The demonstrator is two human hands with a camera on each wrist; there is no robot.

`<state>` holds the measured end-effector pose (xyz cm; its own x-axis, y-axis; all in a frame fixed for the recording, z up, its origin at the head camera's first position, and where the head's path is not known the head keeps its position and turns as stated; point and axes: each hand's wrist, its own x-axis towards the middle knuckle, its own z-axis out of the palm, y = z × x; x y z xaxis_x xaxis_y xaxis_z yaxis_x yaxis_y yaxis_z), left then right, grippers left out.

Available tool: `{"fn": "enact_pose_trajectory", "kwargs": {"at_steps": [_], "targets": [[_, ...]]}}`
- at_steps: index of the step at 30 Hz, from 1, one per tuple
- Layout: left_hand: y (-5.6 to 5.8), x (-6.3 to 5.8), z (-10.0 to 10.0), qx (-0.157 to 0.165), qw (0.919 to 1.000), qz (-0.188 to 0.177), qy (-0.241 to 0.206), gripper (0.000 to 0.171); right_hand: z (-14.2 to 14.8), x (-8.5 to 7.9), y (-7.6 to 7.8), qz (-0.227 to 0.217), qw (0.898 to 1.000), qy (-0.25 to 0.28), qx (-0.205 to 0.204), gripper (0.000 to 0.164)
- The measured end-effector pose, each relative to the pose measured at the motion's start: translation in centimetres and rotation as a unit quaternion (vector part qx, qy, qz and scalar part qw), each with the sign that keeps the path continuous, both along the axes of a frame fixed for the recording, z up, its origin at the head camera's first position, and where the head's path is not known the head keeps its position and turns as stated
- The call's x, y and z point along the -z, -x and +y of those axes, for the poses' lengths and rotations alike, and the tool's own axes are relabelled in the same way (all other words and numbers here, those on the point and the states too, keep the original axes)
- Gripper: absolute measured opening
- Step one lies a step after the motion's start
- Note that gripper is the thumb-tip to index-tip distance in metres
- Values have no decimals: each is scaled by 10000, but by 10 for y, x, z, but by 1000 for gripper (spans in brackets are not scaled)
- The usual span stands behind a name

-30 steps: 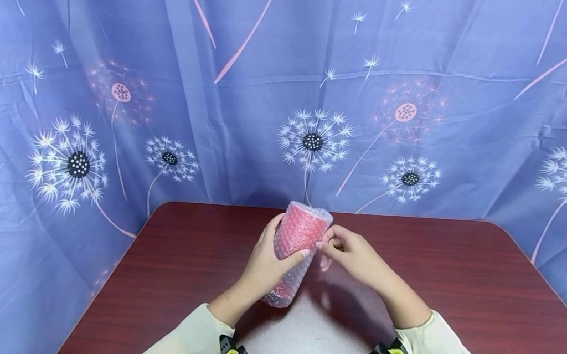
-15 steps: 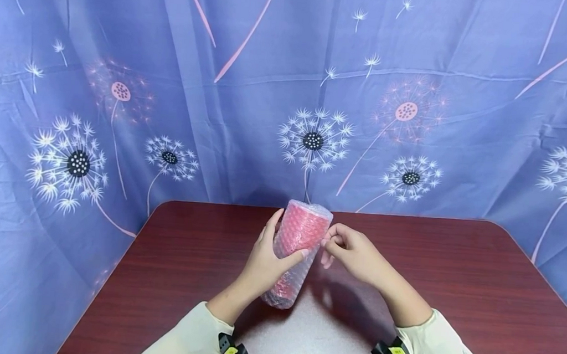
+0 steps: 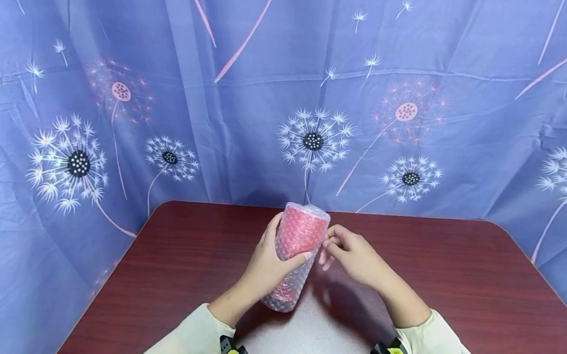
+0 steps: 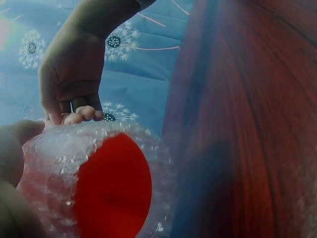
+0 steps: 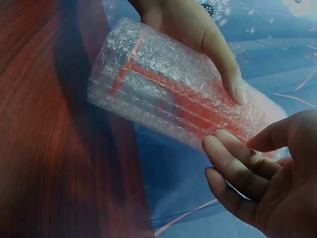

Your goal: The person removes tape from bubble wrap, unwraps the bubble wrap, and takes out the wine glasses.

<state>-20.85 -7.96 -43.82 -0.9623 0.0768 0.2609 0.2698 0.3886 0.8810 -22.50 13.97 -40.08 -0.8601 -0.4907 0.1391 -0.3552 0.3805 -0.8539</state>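
A red, can-like cylinder (image 3: pixel 304 228) wrapped in clear bubble wrap (image 5: pixel 158 59) leans over the table, its upper end tipped slightly rightward. My left hand (image 3: pixel 268 259) grips it from the left, thumb across the front and fingers behind. At the upper right side of the roll is my right hand (image 3: pixel 349 253), thumb and forefinger together at the wrap, the other fingers loosely bent. The right wrist view shows this hand (image 5: pixel 267 173) pinching at the wrap's surface; what lies between the fingertips is too small to tell. A flat red end (image 4: pixel 116 188) faces the left wrist camera.
The dark red wooden table (image 3: pixel 182 258) has a glossy bright patch near its front. Behind and to the sides hangs a blue curtain (image 3: pixel 248 113) printed with dandelions. Both wrists carry small black cameras, such as the right wrist camera (image 3: pixel 389 352).
The wrapped cylinder has shifted slightly left and toward me, and turned a little. The right fingertips have moved slightly right from where they were a second ago; the left hand keeps its grip.
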Motion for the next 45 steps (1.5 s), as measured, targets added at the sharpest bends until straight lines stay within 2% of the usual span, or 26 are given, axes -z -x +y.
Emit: {"fn": "enact_pose_trajectory", "kwargs": {"at_steps": [8,15,22,26,32,38,45], "targets": [[1,0,0,-182,9997,117,72,100,0,-1,0,-273,9987,355,-259,12],[1,-1,-1,-270,9994,172,97,100,0,-1,2,-289,9988,310,-236,14],[3,-2,-2,-384,9990,202,123,101,1,-3,2,140,9996,-245,44,14],[4,-3,-2,-447,9987,217,141,101,1,-5,1,-14,10000,-75,-61,14],[4,-3,-3,-447,9986,228,168,101,0,-6,1,-12,10000,-21,-67,10],[6,-1,-3,-495,9985,188,127,102,0,-5,2,-103,9999,-11,6,20],[5,0,-3,-481,9986,176,132,102,0,-3,3,-167,9999,40,-13,20]]}}
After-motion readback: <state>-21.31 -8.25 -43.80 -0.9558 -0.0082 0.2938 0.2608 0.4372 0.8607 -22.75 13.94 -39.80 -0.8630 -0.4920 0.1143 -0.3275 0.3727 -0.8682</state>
